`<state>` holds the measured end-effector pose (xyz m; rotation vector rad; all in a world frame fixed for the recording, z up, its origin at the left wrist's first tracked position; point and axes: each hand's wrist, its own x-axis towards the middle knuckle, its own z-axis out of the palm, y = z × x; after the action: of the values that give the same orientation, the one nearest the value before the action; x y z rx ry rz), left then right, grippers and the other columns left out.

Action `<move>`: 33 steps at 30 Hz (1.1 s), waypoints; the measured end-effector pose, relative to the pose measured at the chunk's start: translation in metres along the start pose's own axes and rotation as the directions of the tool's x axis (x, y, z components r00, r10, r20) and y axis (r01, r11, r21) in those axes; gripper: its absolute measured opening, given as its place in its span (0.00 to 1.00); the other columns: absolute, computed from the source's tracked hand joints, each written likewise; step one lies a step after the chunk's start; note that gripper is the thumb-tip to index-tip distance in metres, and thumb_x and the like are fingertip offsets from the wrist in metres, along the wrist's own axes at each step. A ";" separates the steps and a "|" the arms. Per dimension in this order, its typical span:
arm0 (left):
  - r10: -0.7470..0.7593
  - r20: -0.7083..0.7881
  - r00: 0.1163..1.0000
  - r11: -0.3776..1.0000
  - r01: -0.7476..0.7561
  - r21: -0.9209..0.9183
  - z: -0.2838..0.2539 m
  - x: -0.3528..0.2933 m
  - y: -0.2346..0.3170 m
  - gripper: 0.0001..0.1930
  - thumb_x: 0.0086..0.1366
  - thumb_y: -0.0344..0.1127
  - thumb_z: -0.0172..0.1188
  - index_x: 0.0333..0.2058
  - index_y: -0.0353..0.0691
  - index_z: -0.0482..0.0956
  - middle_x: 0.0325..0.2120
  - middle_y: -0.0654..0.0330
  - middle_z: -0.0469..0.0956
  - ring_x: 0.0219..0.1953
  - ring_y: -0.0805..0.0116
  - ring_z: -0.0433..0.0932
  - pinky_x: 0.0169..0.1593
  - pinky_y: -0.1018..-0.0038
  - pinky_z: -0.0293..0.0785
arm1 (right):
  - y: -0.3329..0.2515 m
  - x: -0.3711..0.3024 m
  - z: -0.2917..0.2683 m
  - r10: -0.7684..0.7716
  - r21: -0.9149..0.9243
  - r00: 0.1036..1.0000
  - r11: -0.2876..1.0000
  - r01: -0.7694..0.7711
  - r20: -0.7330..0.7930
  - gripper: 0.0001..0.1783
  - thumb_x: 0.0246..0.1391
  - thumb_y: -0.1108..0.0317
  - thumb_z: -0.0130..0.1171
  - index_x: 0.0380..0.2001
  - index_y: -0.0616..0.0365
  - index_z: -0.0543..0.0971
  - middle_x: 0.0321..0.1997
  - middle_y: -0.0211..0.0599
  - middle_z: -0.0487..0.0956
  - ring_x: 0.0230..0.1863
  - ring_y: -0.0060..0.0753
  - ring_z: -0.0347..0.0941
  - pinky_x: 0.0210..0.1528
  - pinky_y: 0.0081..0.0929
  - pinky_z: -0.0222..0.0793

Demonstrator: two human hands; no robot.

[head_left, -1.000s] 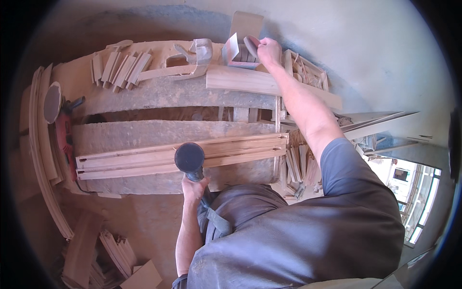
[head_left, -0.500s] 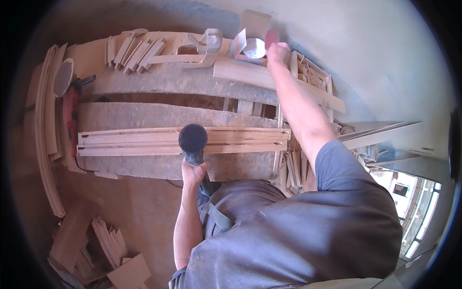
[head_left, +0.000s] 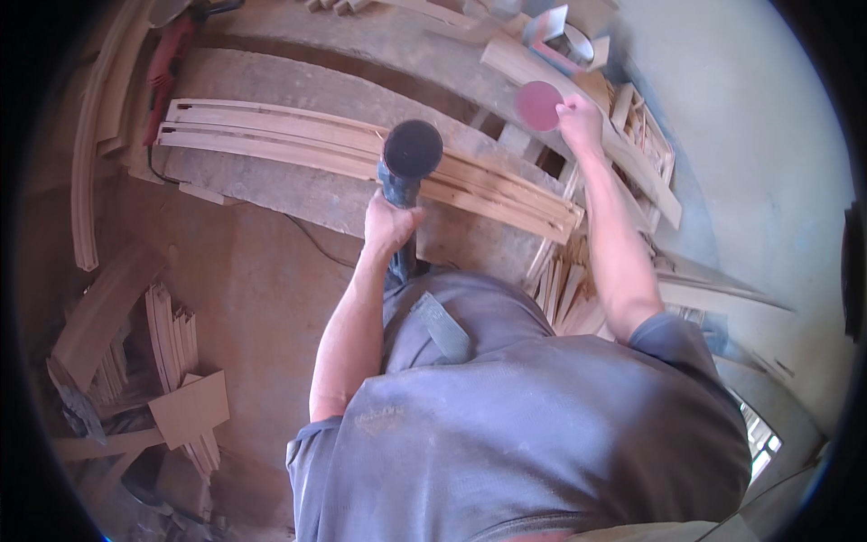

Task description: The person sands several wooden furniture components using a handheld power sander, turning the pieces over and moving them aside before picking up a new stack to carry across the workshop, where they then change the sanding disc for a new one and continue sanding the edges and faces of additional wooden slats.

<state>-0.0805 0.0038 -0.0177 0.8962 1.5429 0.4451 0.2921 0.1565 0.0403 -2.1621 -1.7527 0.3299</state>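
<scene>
My left hand [head_left: 390, 224] is wrapped round the body of an angle grinder [head_left: 397, 185], held upright with its round black backing pad [head_left: 413, 149] facing up. Out over the workbench [head_left: 298, 77], my right hand [head_left: 580, 122] pinches a thin red sanding disc [head_left: 540, 106] by its edge. The disc is apart from the pad, to its right. Beneath the grinder, long wooden strips [head_left: 271, 137] lie side by side across the bench.
An open box [head_left: 547, 41] of discs stands at the bench's far right. At the far left lies a red grinder [head_left: 164, 68] with its cord. Offcuts [head_left: 172, 334] are stacked at lower left; a wooden crate [head_left: 666, 154] of scraps stands on the right.
My right hand has drawn back from the box, bringing the red sanding disc nearer the grinder. The view has turned and shifted; my left hand still holds the grinder.
</scene>
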 end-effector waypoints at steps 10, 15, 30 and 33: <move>-0.052 -0.022 0.998 0.998 0.051 -0.034 0.004 0.011 0.000 0.25 0.47 0.39 0.71 0.44 0.33 0.81 0.37 0.50 0.86 0.41 0.56 0.85 0.49 0.63 0.80 | -0.150 -0.102 0.041 -0.020 0.694 0.700 0.159 -0.702 0.713 0.05 0.67 0.70 0.62 0.37 0.59 0.78 0.34 0.42 0.85 0.26 0.32 0.81 0.23 0.26 0.77; -0.035 -0.046 0.998 0.998 0.033 -0.053 0.005 0.010 -0.004 0.27 0.47 0.40 0.71 0.46 0.32 0.81 0.38 0.46 0.87 0.43 0.51 0.87 0.51 0.61 0.81 | -0.170 -0.123 0.066 0.108 0.678 0.691 0.134 -0.723 0.715 0.07 0.67 0.68 0.63 0.39 0.59 0.76 0.33 0.43 0.85 0.29 0.34 0.83 0.27 0.29 0.77; -0.077 -0.062 0.995 0.995 0.073 -0.067 0.006 0.010 -0.002 0.26 0.46 0.40 0.72 0.44 0.32 0.82 0.38 0.45 0.87 0.43 0.50 0.87 0.50 0.61 0.81 | -0.198 -0.121 0.062 0.227 0.574 0.798 0.588 -0.569 0.558 0.08 0.65 0.70 0.62 0.33 0.61 0.76 0.26 0.41 0.82 0.21 0.29 0.80 0.16 0.24 0.71; -0.065 -0.057 0.996 0.994 0.059 -0.088 0.008 0.011 -0.001 0.25 0.46 0.39 0.71 0.43 0.32 0.81 0.37 0.47 0.87 0.41 0.52 0.87 0.49 0.62 0.81 | -0.194 -0.119 0.067 0.218 0.524 0.833 0.689 -0.500 0.508 0.10 0.63 0.67 0.64 0.31 0.61 0.76 0.24 0.39 0.81 0.20 0.27 0.80 0.16 0.23 0.70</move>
<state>-0.0732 0.0094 -0.0274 0.7726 1.5898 0.4935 0.0670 0.0838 0.0524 -1.9614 -1.0712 1.3692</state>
